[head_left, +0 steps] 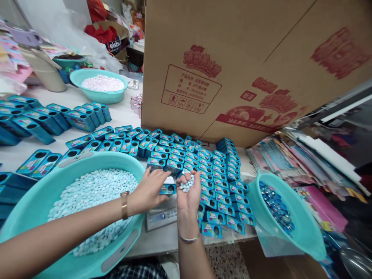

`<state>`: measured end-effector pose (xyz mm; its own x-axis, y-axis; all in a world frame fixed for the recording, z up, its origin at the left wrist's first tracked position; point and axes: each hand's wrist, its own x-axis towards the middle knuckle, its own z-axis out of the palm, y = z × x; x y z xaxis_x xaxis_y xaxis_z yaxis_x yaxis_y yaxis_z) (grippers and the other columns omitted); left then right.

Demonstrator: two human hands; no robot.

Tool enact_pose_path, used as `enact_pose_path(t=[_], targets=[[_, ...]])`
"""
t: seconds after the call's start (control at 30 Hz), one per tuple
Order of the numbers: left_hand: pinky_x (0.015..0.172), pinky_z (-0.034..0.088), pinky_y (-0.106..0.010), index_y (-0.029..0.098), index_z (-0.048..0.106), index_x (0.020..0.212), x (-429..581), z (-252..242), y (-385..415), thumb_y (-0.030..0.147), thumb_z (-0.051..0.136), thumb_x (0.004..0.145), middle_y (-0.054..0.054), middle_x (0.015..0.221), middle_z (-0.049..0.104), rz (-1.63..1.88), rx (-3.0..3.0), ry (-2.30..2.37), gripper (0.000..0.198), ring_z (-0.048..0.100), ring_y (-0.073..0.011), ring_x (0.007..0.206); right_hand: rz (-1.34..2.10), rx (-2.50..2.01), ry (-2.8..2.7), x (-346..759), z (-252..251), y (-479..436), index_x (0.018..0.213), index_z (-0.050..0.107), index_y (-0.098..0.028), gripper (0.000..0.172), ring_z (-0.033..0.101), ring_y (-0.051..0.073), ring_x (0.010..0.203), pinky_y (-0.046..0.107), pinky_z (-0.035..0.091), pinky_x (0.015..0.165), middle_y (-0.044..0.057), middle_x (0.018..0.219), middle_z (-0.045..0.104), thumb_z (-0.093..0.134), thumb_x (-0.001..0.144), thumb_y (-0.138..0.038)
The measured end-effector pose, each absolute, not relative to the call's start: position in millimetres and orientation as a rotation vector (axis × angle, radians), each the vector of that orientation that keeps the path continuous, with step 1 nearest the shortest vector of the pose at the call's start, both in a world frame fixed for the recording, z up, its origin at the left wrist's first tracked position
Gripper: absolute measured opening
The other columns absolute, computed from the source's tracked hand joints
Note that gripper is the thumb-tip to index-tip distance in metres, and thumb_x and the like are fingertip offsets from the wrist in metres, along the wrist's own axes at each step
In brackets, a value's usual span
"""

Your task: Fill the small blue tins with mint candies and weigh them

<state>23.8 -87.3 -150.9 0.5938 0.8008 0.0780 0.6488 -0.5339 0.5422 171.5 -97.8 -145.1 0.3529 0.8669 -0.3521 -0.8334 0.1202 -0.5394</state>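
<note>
My left hand [148, 190], with a gold band at its wrist, reaches over a small digital scale [162, 219]. Its fingers and thumb are spread around a blue box with a round hole [167, 188] on the scale. Whether they touch that box I cannot tell. Palm up beside it, my right hand [188, 197] is cupped around a small heap of pale blue candies [186, 183]. Under my left forearm stands a large turquoise basin [132, 159] with many more such candies. Rows of similar blue boxes [206, 170] stand behind and right of my hands.
A large cardboard carton [232, 73] stands behind the boxes. At the right a turquoise basin [308, 228] holds shiny blue pieces, near stacked printed sheets [290, 159]. Farther left are more blue boxes [84, 118] and a bowl [100, 95] of pale pinkish candies.
</note>
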Motion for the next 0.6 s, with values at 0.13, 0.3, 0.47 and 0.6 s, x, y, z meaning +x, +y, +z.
enact_pose_path(t=[0.13,0.3,0.47,0.6], targets=[[0.109,0.018,-0.059,0.021,0.054,0.120,44,-160,-84,0.032,0.065,0.074,-0.008,0.113,0.062,0.436,2.357,1.182,0.049,0.051,-0.0294,0.114,1.160,-0.794,-0.154,162,-149,-97,0.082,0.053,-0.023,0.023,0.043,0.007,0.052,0.023,0.045,0.061,-0.010,0.059,0.043,0.062,0.081,-0.044],[0.109,0.018,-0.056,0.022,0.058,0.114,48,-163,-87,0.028,0.062,0.075,-0.006,0.104,0.064,0.431,2.341,1.194,0.039,0.053,-0.0274,0.107,1.123,-0.800,-0.183,158,-151,-97,0.081,0.051,-0.023,0.025,0.040,0.007,0.050,0.023,0.042,0.058,-0.010,0.058,0.041,0.060,0.082,-0.046],[0.109,0.018,-0.056,0.023,0.059,0.113,46,-165,-88,0.031,0.064,0.075,-0.006,0.105,0.063,0.433,2.323,1.190,0.040,0.053,-0.0275,0.108,1.171,-0.783,-0.126,163,-150,-96,0.081,0.050,-0.023,0.024,0.037,0.006,0.048,0.020,0.038,0.051,-0.010,0.057,0.038,0.060,0.082,-0.044],[0.108,0.021,-0.056,0.024,0.050,0.127,35,-160,-87,0.040,0.069,0.074,-0.009,0.122,0.059,0.451,2.301,1.170,0.058,0.049,-0.0294,0.116,1.300,-0.683,-0.009,179,-147,-95,0.076,0.048,-0.022,0.023,0.031,0.006,0.043,0.017,0.026,0.041,-0.010,0.054,0.034,0.055,0.086,-0.041]])
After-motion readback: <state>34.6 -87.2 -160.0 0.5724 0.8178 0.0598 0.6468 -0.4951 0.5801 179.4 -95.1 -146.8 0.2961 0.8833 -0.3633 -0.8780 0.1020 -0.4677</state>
